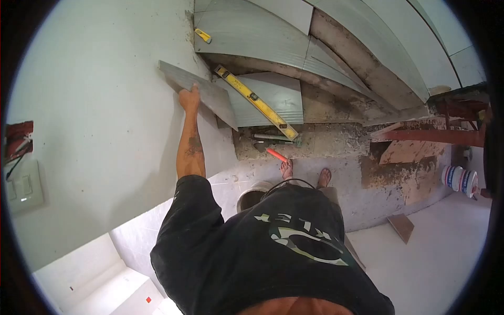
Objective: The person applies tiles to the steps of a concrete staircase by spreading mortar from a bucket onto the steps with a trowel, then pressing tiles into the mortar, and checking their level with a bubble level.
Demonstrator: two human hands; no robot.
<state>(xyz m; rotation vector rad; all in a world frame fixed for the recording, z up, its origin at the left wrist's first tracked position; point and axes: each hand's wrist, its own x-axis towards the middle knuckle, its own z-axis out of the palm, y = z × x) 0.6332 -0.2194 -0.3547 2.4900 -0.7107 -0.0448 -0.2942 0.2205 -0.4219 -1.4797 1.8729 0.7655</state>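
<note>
Gripping a tile (pixel 213 100) by its near edge beside the wall (pixel 105 79), the left hand (pixel 189 98) is closed; the right hand is unseen. Upper steps (pixel 252 26) are largely tiled; concrete strips (pixel 326 107) lie bare.

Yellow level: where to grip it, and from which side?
Grip the yellow level mid-length, fingers across its long edges, from above on the person's side. It's a long straight bar lying diagonally over the step tile, so the middle should balance best. Its far end is crowded by the held tile in the left hand.
</note>
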